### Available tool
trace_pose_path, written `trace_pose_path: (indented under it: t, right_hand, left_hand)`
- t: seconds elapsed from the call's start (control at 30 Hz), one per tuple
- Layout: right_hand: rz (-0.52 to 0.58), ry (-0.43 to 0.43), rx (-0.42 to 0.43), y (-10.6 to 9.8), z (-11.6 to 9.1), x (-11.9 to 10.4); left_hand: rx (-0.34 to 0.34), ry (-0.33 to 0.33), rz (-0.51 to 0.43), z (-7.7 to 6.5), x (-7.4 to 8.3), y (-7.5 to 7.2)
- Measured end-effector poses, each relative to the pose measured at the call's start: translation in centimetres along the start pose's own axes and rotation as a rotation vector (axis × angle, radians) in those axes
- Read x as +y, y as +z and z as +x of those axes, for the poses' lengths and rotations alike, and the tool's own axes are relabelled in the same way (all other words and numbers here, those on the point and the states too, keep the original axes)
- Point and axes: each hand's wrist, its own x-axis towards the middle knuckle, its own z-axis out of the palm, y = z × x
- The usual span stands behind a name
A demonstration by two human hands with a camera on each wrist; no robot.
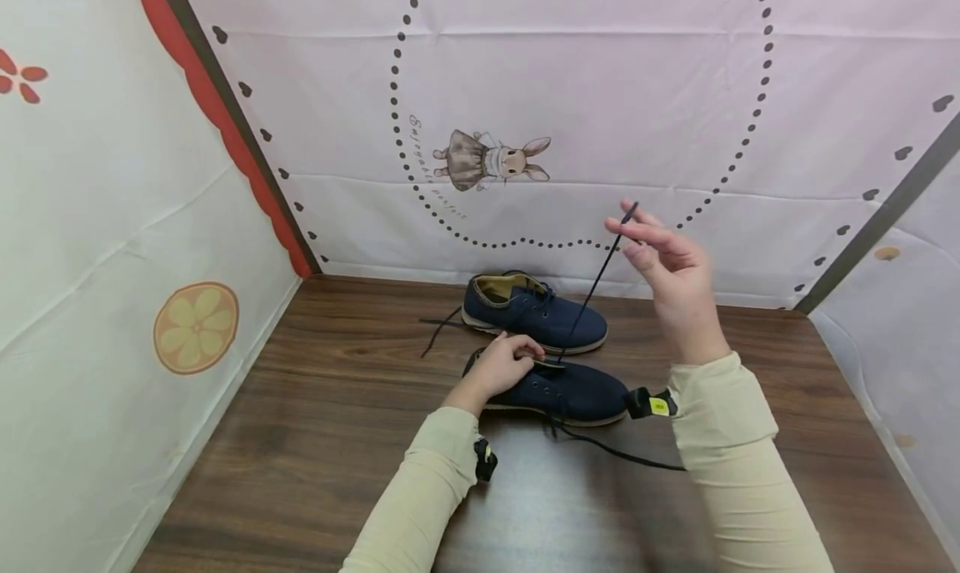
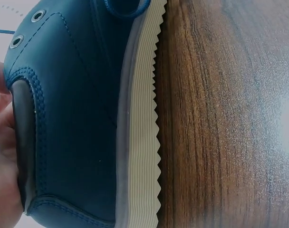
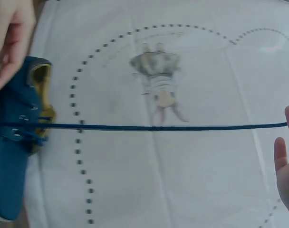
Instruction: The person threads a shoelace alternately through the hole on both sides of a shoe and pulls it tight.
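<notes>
A navy lace-up shoe (image 1: pixel 592 390) stands on the wooden table, toe to the right. My left hand (image 1: pixel 504 363) is at its opening, thumb and fingers gripping the shoe by the tongue (image 1: pixel 553 363). In the left wrist view that hand (image 2: pixel 4 161) lies along the collar, its fingertips partly hidden. Raised high to the right, my right hand (image 1: pixel 675 273) pinches the end of a dark shoelace (image 1: pixel 602 271). The lace runs straight and taut down to the eyelets; the right wrist view shows it as a blue line (image 3: pixel 158 128).
A matching laced shoe (image 1: pixel 555 319) stands just behind, its loose lace (image 1: pixel 438 327) trailing left. Another lace end (image 1: pixel 618 452) from the near shoe lies toward my right sleeve. A printed cloth wall (image 1: pixel 600 98) rises close behind the shoes, with cloth walls on both sides.
</notes>
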Motion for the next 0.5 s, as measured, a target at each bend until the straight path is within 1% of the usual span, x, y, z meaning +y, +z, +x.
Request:
trace_pose_path:
  t: [0.1, 0.33, 0.5]
  right_hand:
    - [0.015, -0.064, 0.042, -0.3, 0.4, -0.8]
    - [0.038, -0.151, 0.142, -1.4, 0.7, -1.7]
    - [0.043, -0.245, 0.207, -1.9, 0.9, -2.7]
  left_hand:
    - [-0.010, -0.006, -0.006, 0.1, -0.1, 0.0]
    - [-0.040, -0.011, 0.040, 0.4, -0.4, 0.1]
    - [-0.046, -0.017, 0.069, 0.5, -0.4, 0.1]
